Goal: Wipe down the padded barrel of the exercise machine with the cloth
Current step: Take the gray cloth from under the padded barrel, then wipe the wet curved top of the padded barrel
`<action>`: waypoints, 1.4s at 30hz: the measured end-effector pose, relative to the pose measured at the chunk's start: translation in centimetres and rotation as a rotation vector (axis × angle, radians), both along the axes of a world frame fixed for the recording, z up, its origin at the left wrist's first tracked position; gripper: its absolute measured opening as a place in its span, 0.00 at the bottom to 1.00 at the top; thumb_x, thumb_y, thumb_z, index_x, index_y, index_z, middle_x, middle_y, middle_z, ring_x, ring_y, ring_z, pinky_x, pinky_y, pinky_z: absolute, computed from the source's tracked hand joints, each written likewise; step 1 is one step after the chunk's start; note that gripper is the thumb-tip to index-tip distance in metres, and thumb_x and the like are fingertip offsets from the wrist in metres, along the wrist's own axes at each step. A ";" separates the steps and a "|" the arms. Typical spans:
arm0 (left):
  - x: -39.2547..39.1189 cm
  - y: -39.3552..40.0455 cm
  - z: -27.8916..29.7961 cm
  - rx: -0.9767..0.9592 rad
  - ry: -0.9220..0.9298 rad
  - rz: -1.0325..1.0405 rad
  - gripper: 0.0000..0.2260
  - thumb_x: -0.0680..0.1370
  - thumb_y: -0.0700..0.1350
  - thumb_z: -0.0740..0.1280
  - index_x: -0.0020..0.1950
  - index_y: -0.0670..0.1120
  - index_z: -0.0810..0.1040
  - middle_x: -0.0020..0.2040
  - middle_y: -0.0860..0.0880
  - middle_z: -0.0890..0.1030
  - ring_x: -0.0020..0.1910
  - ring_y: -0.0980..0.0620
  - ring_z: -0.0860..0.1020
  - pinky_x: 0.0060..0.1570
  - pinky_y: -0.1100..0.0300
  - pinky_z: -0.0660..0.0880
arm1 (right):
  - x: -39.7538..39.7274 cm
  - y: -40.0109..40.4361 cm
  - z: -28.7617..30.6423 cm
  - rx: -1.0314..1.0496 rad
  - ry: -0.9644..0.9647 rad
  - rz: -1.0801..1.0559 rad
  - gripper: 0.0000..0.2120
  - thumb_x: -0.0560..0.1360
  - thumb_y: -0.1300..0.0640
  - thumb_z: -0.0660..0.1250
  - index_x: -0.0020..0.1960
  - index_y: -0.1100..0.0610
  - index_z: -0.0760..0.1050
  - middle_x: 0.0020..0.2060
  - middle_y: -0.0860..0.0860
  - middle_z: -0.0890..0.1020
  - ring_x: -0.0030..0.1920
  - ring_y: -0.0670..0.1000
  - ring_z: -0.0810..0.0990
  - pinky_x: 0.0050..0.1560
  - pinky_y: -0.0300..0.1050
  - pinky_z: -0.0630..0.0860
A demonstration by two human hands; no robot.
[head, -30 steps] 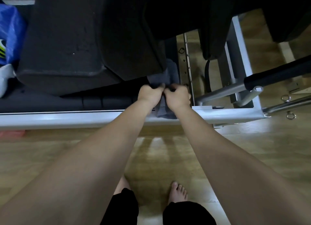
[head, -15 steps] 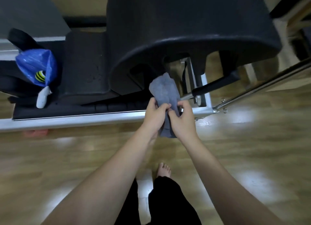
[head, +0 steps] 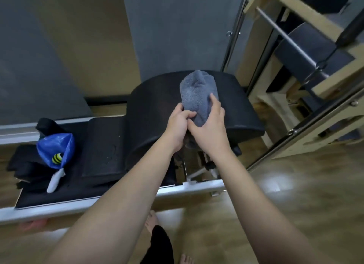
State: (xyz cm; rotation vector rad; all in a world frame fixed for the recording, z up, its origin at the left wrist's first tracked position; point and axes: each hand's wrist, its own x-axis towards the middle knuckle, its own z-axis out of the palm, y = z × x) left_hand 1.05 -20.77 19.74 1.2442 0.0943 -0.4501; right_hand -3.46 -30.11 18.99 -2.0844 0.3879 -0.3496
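I have the cloth point(head: 198, 95) bunched up between both my hands, held over the crown of the padded barrel point(head: 234, 98). My left hand point(head: 177, 125) is closed around its lower left edge, thumb pressed into a fold, while my right hand point(head: 209, 128) cups it from the right with the fingers point(head: 215, 103) wrapped up along its side. The upper part of the cloth stands above my hands in a soft, rounded lump; whether it actually touches the barrel I cannot tell.

The cloth is grey-blue with a nubby, towel-like pile, creased down its middle. The barrel is a broad arch covered in smooth, matte black padding with rounded edges. Left of the barrel and touching its base sits a lower black padded block point(head: 102, 145), flat on top, its surface slightly speckled. Further left of the barrel lies a shiny blue bag point(head: 56, 147) with a yellow-and-black striped mark. In front of the barrel, toward me, runs a pale metal frame rail point(head: 189, 190), glossy and straight. Right of the barrel stand light wooden frames point(head: 279, 106) and chrome rods point(head: 233, 33).
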 end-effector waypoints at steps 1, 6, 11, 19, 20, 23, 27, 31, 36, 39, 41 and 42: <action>1.3 -0.6 -0.2 -0.006 0.003 -0.027 0.15 0.77 0.35 0.61 0.60 0.45 0.78 0.57 0.42 0.84 0.56 0.44 0.83 0.57 0.49 0.81 | 1.5 -0.7 0.1 0.000 0.037 -0.017 0.44 0.71 0.47 0.73 0.78 0.44 0.50 0.72 0.53 0.62 0.65 0.54 0.73 0.56 0.47 0.75; 7.9 -4.1 -2.9 0.046 -0.009 -0.223 0.12 0.75 0.37 0.62 0.56 0.44 0.80 0.51 0.41 0.83 0.53 0.43 0.80 0.54 0.50 0.76 | 7.5 -4.7 -1.3 -0.009 0.030 -0.070 0.26 0.77 0.53 0.65 0.74 0.48 0.64 0.61 0.50 0.75 0.60 0.50 0.77 0.49 0.35 0.73; 11.5 -6.7 -6.5 0.413 -0.285 -0.364 0.10 0.80 0.45 0.62 0.59 0.49 0.79 0.56 0.47 0.82 0.58 0.48 0.79 0.61 0.50 0.75 | 9.7 -7.7 -4.4 -0.505 0.143 -0.192 0.28 0.78 0.54 0.63 0.76 0.43 0.61 0.77 0.50 0.61 0.66 0.62 0.69 0.63 0.64 0.70; 10.3 -6.3 -13.4 1.080 -0.894 -0.303 0.16 0.76 0.46 0.65 0.63 0.44 0.74 0.64 0.45 0.76 0.65 0.44 0.73 0.61 0.48 0.72 | 10.3 -11.5 -8.4 -0.775 0.551 -0.002 0.33 0.72 0.25 0.55 0.74 0.35 0.59 0.75 0.54 0.59 0.71 0.68 0.60 0.71 0.73 0.50; 10.3 -6.7 -13.4 1.105 -0.896 -0.296 0.17 0.76 0.47 0.65 0.63 0.45 0.74 0.64 0.45 0.76 0.65 0.44 0.73 0.60 0.48 0.71 | 10.7 -12.0 -8.3 -0.754 0.575 0.013 0.33 0.72 0.25 0.54 0.74 0.33 0.57 0.78 0.54 0.55 0.72 0.68 0.58 0.71 0.74 0.48; 10.4 -7.9 -13.5 1.193 -0.887 -0.266 0.14 0.76 0.49 0.64 0.60 0.47 0.74 0.62 0.48 0.76 0.63 0.46 0.73 0.57 0.51 0.69 | 11.8 -12.8 -8.5 -0.613 0.624 0.052 0.35 0.73 0.26 0.56 0.76 0.32 0.50 0.80 0.53 0.48 0.75 0.69 0.54 0.71 0.73 0.54; 10.4 -8.2 -14.3 1.258 -0.941 -0.253 0.16 0.76 0.51 0.64 0.62 0.48 0.75 0.65 0.50 0.76 0.66 0.48 0.72 0.61 0.49 0.68 | 13.8 -15.0 -9.5 -0.637 0.543 0.049 0.31 0.77 0.37 0.60 0.77 0.35 0.53 0.79 0.53 0.56 0.70 0.65 0.63 0.64 0.67 0.66; 10.5 -8.4 -14.4 1.296 -0.925 -0.248 0.14 0.75 0.51 0.65 0.59 0.51 0.78 0.65 0.52 0.76 0.65 0.48 0.72 0.60 0.49 0.67 | 19.5 -20.9 -10.9 -0.522 0.565 -0.105 0.29 0.78 0.37 0.60 0.76 0.38 0.56 0.75 0.53 0.62 0.68 0.65 0.66 0.65 0.67 0.67; 11.4 -8.9 -14.1 1.333 -0.967 -0.235 0.10 0.75 0.52 0.64 0.52 0.49 0.78 0.57 0.51 0.78 0.55 0.46 0.74 0.53 0.49 0.68 | 22.5 -22.7 -11.5 -0.473 0.569 -0.225 0.23 0.79 0.41 0.60 0.72 0.44 0.62 0.67 0.56 0.70 0.64 0.68 0.70 0.60 0.66 0.70; 11.9 -9.3 -14.1 1.307 -0.910 -0.190 0.10 0.77 0.52 0.64 0.54 0.49 0.77 0.58 0.50 0.76 0.57 0.45 0.73 0.55 0.49 0.66 | 19.2 -18.6 -10.6 -0.629 0.579 -0.169 0.21 0.80 0.48 0.60 0.72 0.46 0.63 0.70 0.54 0.67 0.65 0.66 0.68 0.60 0.65 0.68; 12.0 -9.4 -14.4 1.306 -0.902 -0.182 0.10 0.77 0.52 0.63 0.55 0.49 0.77 0.59 0.49 0.76 0.59 0.46 0.72 0.56 0.50 0.65 | 15.7 -15.7 -10.0 -0.683 0.602 -0.070 0.24 0.79 0.48 0.61 0.74 0.44 0.60 0.76 0.52 0.62 0.67 0.66 0.66 0.61 0.66 0.67; 11.9 -9.3 -14.4 1.312 -0.903 -0.186 0.10 0.77 0.52 0.62 0.54 0.48 0.77 0.59 0.49 0.77 0.59 0.45 0.72 0.56 0.49 0.65 | 13.7 -14.6 -9.9 -0.710 0.599 -0.018 0.26 0.79 0.48 0.61 0.75 0.43 0.60 0.77 0.51 0.61 0.68 0.66 0.65 0.61 0.66 0.67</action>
